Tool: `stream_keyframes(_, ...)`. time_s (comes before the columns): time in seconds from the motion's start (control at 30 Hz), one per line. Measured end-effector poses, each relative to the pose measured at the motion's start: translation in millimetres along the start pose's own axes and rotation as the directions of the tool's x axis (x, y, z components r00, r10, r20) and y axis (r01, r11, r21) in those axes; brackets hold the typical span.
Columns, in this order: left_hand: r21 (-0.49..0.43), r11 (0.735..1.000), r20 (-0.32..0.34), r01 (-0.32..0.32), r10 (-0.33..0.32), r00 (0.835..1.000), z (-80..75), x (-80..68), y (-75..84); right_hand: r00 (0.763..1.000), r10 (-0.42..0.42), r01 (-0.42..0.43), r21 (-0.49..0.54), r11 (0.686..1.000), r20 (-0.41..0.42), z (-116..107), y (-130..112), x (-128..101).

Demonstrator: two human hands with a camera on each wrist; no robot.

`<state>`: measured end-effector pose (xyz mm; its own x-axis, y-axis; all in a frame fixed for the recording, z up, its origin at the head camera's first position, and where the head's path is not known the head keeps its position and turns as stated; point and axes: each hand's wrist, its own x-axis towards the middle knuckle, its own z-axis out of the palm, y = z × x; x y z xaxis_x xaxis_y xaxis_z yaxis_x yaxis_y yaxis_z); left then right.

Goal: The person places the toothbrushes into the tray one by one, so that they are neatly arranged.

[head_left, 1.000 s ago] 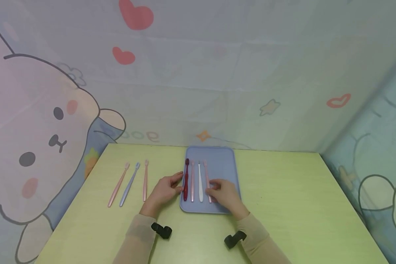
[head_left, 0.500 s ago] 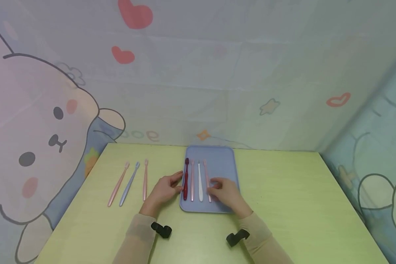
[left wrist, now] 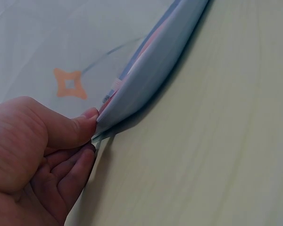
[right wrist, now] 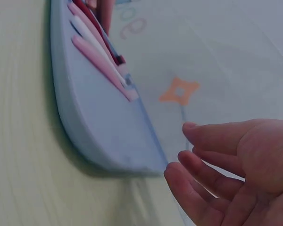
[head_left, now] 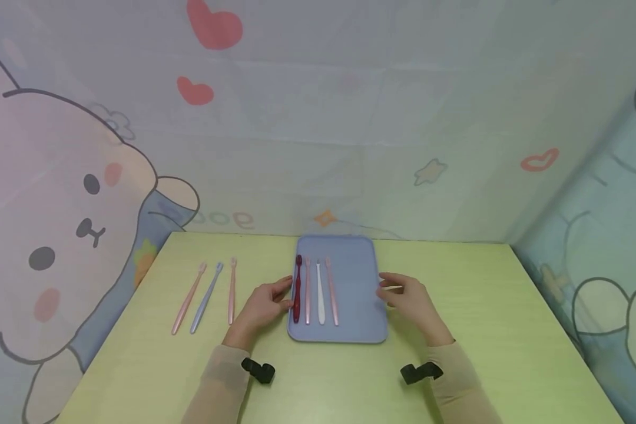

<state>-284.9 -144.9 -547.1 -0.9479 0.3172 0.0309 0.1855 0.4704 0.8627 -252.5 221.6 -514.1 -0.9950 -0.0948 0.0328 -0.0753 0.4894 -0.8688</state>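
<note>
A light blue tray (head_left: 357,288) lies on the table, toothbrushes in a row along its left part. From the left they are a dark red toothbrush (head_left: 297,294), a pink toothbrush (head_left: 308,297), a white toothbrush (head_left: 320,303) and another pink toothbrush (head_left: 332,297). My left hand (head_left: 262,306) pinches the tray's left edge, thumb at the rim and fingers lower, as the left wrist view shows. At the tray's right edge is my right hand (head_left: 410,300). Its fingers are loosely bent and hold nothing; thumb and fingertips stand apart in the right wrist view.
Left of the tray, a pink toothbrush (head_left: 188,301), a blue toothbrush (head_left: 206,299) and a second pink toothbrush (head_left: 232,294) lie on the pale yellow table (head_left: 466,306). A printed cloth backdrop (head_left: 297,147) rises behind the table's far edge.
My right hand has left the rightmost pink toothbrush on the tray and moved right to the tray's right edge. My left hand has stayed at the left edge.
</note>
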Motion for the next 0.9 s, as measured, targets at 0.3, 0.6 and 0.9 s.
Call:
stream_keyframes(0.3,0.009,1.0,0.002,-0.005,0.005,1.0,-4.6,-1.9,-2.6,0.992,0.039,-0.041,0.018,0.999,0.12,-11,24,-1)
stream_keyframes(0.6,-0.007,1.0,0.013,0.0,0.0,1.0,-1.1,-0.2,-2.1,0.991,0.006,-0.006,0.002,1.0,0.132,-5,30,-1)
stream_keyframes(0.9,-0.048,0.999,0.017,0.007,-0.006,1.0,1.4,2.5,-2.2,0.992,0.044,-0.039,-0.048,0.998,0.118,-1,27,-3)
